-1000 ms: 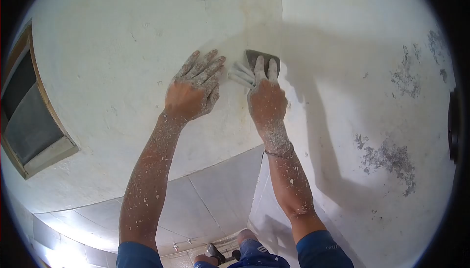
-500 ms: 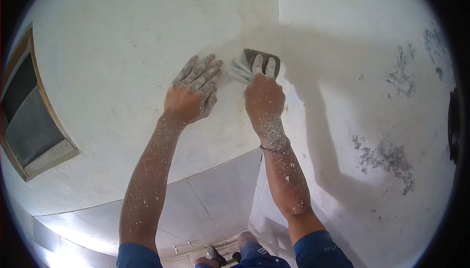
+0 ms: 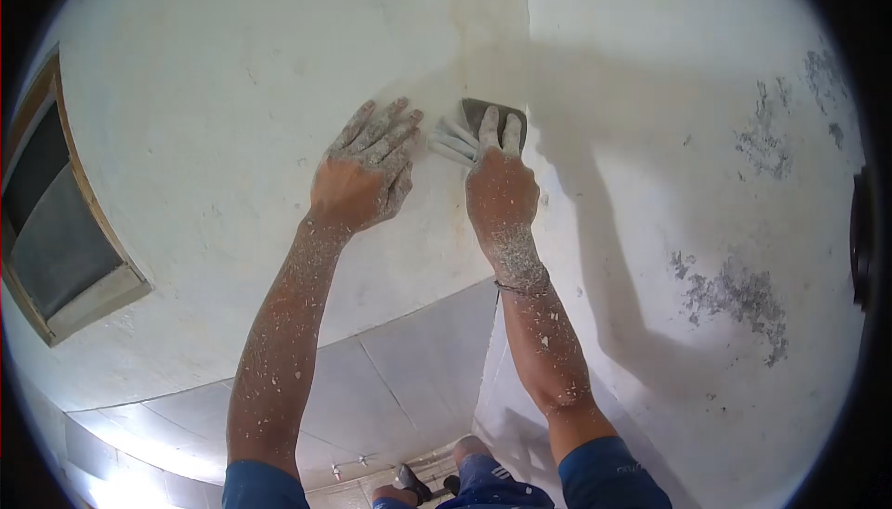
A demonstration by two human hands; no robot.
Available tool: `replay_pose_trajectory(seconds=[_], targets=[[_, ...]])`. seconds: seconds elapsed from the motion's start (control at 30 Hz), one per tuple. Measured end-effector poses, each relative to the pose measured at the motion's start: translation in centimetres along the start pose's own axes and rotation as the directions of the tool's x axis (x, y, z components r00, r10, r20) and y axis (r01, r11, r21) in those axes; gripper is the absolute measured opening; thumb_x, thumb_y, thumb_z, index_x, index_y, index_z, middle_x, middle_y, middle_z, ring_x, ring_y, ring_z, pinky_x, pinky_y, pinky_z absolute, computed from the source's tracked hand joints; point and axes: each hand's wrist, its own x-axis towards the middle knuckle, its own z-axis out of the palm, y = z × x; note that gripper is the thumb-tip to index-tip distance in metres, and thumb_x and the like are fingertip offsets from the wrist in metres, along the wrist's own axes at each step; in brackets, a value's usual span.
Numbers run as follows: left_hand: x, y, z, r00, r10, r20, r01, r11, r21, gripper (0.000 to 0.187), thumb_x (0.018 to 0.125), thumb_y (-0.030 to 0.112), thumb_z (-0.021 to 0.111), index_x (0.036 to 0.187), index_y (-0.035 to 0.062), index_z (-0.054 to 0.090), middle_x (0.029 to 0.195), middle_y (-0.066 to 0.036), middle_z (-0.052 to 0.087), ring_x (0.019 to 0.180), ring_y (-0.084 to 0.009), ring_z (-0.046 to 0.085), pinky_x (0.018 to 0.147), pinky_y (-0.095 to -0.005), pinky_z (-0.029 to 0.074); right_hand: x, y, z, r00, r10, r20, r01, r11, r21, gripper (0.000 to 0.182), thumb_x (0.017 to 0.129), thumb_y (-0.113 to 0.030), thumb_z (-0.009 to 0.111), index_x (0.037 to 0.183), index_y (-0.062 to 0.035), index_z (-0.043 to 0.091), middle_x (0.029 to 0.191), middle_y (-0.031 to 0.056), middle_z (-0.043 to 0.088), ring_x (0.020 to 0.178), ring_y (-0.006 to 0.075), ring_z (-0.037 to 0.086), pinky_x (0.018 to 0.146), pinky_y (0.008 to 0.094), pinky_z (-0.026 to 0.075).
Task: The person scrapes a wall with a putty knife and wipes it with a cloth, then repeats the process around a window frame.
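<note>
My right hand (image 3: 502, 174), coated in white dust, grips a dark flat scraper (image 3: 483, 111) against the pale wall close to the inside corner. Two of its fingers press along the face of the blade, whose far edge shows beyond the fingertips; the part under the palm is hidden. To the left, my left hand (image 3: 367, 160) lies with fingers stretched out over the same wall, palm toward it and holding nothing. White dust and flecks cover its fingers and both forearms.
The right-hand wall (image 3: 641, 184) carries dark peeling patches (image 3: 734, 300) and the shadow of my arm. A wood-framed window (image 3: 65, 230) sits at far left. Grey tiles (image 3: 390, 370) cover the lower wall, with small taps (image 3: 348, 465) near my legs.
The scraper and my right hand have shifted very slightly, with the blade a touch lower and turned a little. My left hand stays almost in place.
</note>
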Motion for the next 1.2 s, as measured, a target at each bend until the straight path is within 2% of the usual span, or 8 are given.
replay_pose_trajectory(seconds=[0.17,0.23,0.6,0.67,0.73,0.83,0.97,1.2], targets=[[-0.2,0.0,0.3,1.0,-0.005,0.009,0.005,1.0,0.014,0.038,0.082,0.012,0.054,0.119,0.0092,0.057,0.136,-0.002,0.048,0.132,-0.0194,0.036,0.113,-0.0418,0.025,0.5,0.0,0.1,0.988,0.107,0.112,-0.093,0.988,-0.127,0.048,0.086,-0.005,0.048,0.132,0.0061,0.039,0.129,0.0276,0.044,0.108,0.0307,0.059,0.063,0.0332,0.058],[-0.2,0.1,0.3,1.0,-0.007,0.01,0.007,1.0,0.014,0.038,0.082,0.012,0.054,0.119,0.0093,0.057,0.135,-0.002,0.048,0.132,-0.0193,0.036,0.113,-0.0419,0.025,0.9,-0.2,0.5,0.99,0.136,0.045,-0.131,0.987,-0.094,0.054,0.079,-0.001,0.053,0.132,0.0005,0.041,0.133,0.0215,0.043,0.078,0.0346,0.067,0.066,0.0391,0.058],[-0.5,0.4,0.4,1.0,-0.017,-0.011,0.017,1.0,-0.018,0.038,0.081,0.012,0.055,0.119,0.0088,0.058,0.135,-0.002,0.049,0.132,-0.0198,0.037,0.113,-0.0418,0.025,1.4,-0.5,-0.6,0.974,0.138,0.179,-0.109,0.981,-0.163,0.053,0.082,-0.006,0.055,0.132,0.0048,0.04,0.132,0.0267,0.043,0.089,0.0304,0.067,0.064,0.0336,0.058],[-0.4,-0.3,0.3,1.0,0.005,-0.014,-0.006,1.0,-0.012,0.037,0.081,0.012,0.055,0.118,0.0081,0.058,0.134,-0.002,0.05,0.132,-0.0203,0.037,0.113,-0.042,0.026,1.8,-0.1,0.3,0.982,0.119,0.147,-0.096,0.983,-0.156,0.053,0.082,-0.006,0.055,0.132,0.0046,0.04,0.132,0.0264,0.043,0.089,0.0305,0.067,0.065,0.0337,0.058],[-0.1,-0.1,0.3,1.0,-0.007,-0.02,0.007,1.0,-0.004,0.036,0.081,0.012,0.055,0.117,0.0076,0.059,0.133,-0.002,0.05,0.131,-0.0204,0.037,0.113,-0.0421,0.026,2.8,0.9,1.0,0.946,-0.216,-0.243,0.198,0.975,-0.097,0.052,0.082,-0.006,0.054,0.132,0.0038,0.041,0.132,0.0263,0.043,0.087,0.0326,0.067,0.064,0.0336,0.058],[-0.2,0.1,0.3,1.0,-0.015,-0.019,0.015,1.0,-0.019,0.035,0.081,0.012,0.055,0.115,0.007,0.06,0.133,-0.003,0.051,0.131,-0.0205,0.037,0.113,-0.0423,0.026,5.3,-0.6,-1.4,0.984,0.097,0.15,-0.065,0.976,-0.206,0.051,0.083,-0.007,0.053,0.131,0.0034,0.042,0.131,0.0267,0.043,0.086,0.0345,0.067,0.066,0.0349,0.058],[-0.1,0.2,0.2,1.0,0.0,-0.027,-0.001,1.0,-0.029,0.033,0.081,0.012,0.054,0.113,0.0066,0.061,0.132,-0.003,0.052,0.13,-0.021,0.039,0.112,-0.0426,0.027,5.7,-0.5,-1.7,0.985,0.103,0.14,-0.078,0.981,-0.178,0.048,0.084,-0.008,0.047,0.131,-0.0003,0.043,0.127,0.0229,0.049,0.084,0.0381,0.065,0.069,0.0423,0.055],[0.0,0.1,0.2,0.999,-0.013,-0.031,0.013,1.0,0.018,0.032,0.083,0.019,0.055,0.111,0.0049,0.063,0.131,-0.003,0.053,0.13,-0.0162,0.038,0.114,-0.0377,0.024,5.6,0.8,0.8,0.996,-0.086,-0.026,0.079,0.98,-0.184,0.056,0.083,-0.011,0.055,0.134,0.0034,0.037,0.131,0.0278,0.042,0.093,0.0348,0.065,0.073,0.0363,0.057]])
